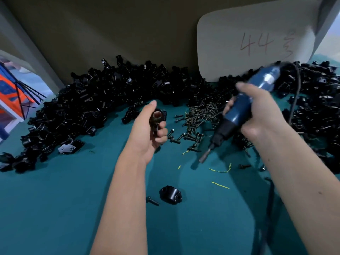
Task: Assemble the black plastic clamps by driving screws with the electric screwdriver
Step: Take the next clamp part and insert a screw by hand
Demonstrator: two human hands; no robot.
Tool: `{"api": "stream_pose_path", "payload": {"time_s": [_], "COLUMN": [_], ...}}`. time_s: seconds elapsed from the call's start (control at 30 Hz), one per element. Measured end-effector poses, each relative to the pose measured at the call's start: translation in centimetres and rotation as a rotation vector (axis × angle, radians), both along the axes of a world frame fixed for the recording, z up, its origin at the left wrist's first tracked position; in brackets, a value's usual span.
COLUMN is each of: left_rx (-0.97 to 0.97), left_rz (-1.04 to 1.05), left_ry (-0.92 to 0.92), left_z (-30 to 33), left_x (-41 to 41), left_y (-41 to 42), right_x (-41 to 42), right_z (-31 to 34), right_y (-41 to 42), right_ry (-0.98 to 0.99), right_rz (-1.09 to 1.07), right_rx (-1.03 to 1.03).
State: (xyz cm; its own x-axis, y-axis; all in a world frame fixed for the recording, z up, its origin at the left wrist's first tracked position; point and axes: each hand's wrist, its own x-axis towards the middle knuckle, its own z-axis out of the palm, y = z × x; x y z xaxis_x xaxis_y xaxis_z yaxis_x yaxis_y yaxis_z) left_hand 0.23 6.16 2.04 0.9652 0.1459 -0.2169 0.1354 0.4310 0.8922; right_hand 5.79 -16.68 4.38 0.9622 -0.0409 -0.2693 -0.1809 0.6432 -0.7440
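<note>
My left hand (147,131) grips a black plastic clamp (158,116) with a round opening, held above the teal table. The blue electric screwdriver (237,115) is in my right hand (257,111), tilted, its bit (206,155) pointing down-left and hanging just above the table, apart from the clamp. A heap of dark screws (200,116) lies between my hands. Nearer to me, a loose black clamp half (171,196) lies on the table with a single screw (153,201) beside it.
Large piles of black clamp parts (88,100) ring the back and right (316,107) of the teal table (55,208). A white card marked "44" (253,43) leans on the back wall. The screwdriver's cord (270,199) trails at the right. Yellow wire scraps (219,184) lie about.
</note>
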Motion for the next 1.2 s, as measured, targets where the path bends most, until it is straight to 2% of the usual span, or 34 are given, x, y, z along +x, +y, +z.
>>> {"api": "stream_pose_path", "payload": {"time_s": [0.07, 0.17, 0.33, 0.43, 0.53, 0.6, 0.67, 0.7, 0.8, 0.97, 1.03, 1.13, 1.2], "left_rx": [-0.07, -0.053, 0.18, 0.302, 0.329, 0.347, 0.379, 0.392, 0.467, 0.723, 0.736, 0.689, 0.721], "left_rz": [-0.022, 0.025, 0.149, 0.128, 0.106, 0.105, 0.098, 0.094, 0.1, 0.095, 0.059, 0.026, 0.013], "left_ry": [0.026, 0.033, -0.062, -0.104, -0.157, -0.213, -0.283, -0.321, -0.414, -0.517, -0.497, -0.396, -0.413], "left_z": [0.2, 0.1, -0.5, -1.1, -1.4, -1.5, -1.3, -1.1, 0.0, 0.8, 0.8, 1.0, 1.2], "left_x": [0.0, 0.0, 0.3, 0.5, 0.7, 0.8, 0.8, 0.9, 0.9, 1.1, 1.4, 1.8, 1.7], "left_y": [-0.1, -0.2, -0.4, -0.7, -1.7, -2.5, -3.6, -4.2, -6.1, -9.7, -12.1, -17.1, -20.7], "right_x": [0.1, -0.1, -0.1, -0.2, -0.5, -0.7, -0.9, -1.0, -1.4, -2.3, -2.6, -3.1, -3.7], "right_z": [-0.4, -1.9, -3.8, -4.3, -3.9, -3.3, -2.1, -1.3, 1.2, 2.0, 2.0, 2.3, 2.9], "right_y": [1.0, 2.5, 3.1, 3.4, 3.7, 3.7, 3.3, 3.0, 2.2, -1.3, -3.9, -8.5, -12.0], "right_ry": [0.009, -0.023, -0.143, -0.173, -0.204, -0.27, -0.361, -0.412, -0.503, -0.524, -0.493, -0.445, -0.379], "right_rz": [0.063, 0.067, -0.02, -0.001, 0.039, -0.019, -0.12, -0.125, 0.061, 0.178, 0.132, -0.014, -0.078], "right_rx": [-0.174, -0.416, -1.111, -1.295, -1.411, -1.514, -1.507, -1.417, -1.089, -0.97, -1.019, -1.298, -1.498]}}
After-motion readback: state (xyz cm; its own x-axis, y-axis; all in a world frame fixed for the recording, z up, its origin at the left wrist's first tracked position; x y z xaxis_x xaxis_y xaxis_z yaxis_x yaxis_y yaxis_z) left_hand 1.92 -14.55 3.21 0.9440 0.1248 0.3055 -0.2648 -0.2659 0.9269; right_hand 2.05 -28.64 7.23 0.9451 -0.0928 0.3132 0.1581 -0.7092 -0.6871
